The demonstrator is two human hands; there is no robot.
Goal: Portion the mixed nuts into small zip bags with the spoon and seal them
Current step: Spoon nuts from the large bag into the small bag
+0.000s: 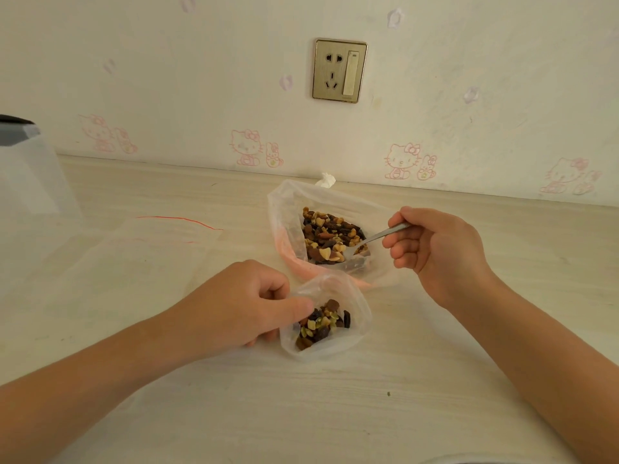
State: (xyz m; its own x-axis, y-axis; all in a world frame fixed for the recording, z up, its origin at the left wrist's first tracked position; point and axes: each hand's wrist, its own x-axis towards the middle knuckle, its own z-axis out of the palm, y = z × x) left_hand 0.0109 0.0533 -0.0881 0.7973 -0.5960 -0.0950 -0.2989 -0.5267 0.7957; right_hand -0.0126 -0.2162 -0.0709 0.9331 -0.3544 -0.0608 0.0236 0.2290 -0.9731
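On the bench point(335, 413), right hand point(438, 252) grips the spoon point(375, 237); left hand point(248, 306) pinches the small bag point(326, 324) open. Best lift level.

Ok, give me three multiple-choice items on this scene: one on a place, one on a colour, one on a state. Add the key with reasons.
1. Where is the bowl of the spoon?
A. In the large bag of nuts
B. Over the small bag
C. Lying on the table

2. What colour is the zip line on the empty bags lying at the left?
A. Blue
B. Red
C. Green

3. What state is the small bag in?
A. Sealed and full
B. Empty
C. Open, partly filled

Key:
1 A: the right hand has the spoon's tip dipped among the nuts in the large bag.
2 B: a thin red line runs along their top.
3 C: the left hand holds its mouth open, and some nuts lie inside.
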